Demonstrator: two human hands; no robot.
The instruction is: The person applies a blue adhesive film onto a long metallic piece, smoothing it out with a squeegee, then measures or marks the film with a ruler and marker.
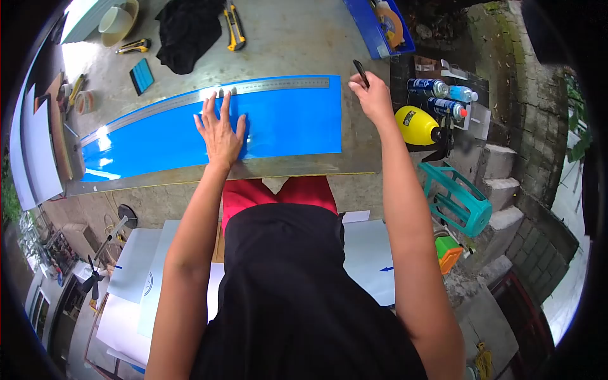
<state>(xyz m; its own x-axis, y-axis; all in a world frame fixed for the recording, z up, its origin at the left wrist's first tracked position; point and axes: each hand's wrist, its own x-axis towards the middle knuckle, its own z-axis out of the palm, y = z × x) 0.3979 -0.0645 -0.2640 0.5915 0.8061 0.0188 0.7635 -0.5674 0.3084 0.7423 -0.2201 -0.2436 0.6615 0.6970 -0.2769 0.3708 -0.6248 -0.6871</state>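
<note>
left grip (220,130) is flat and released, fingertips on the ruler (278,87) over the blue sheet (291,123); right grip (373,96) is pinching a black tool (361,73).

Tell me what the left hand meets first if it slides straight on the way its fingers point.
The ruler: the left hand already seems to touch it with its fingertips. Past it, probably the black cloth.

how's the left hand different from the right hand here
The left hand lies flat and spread on the blue sheet, fingertips on the steel ruler; the right hand is closed around a thin black tool. The left hand sits mid-sheet; the right hand is past the sheet's right end. Both are bare.
</note>
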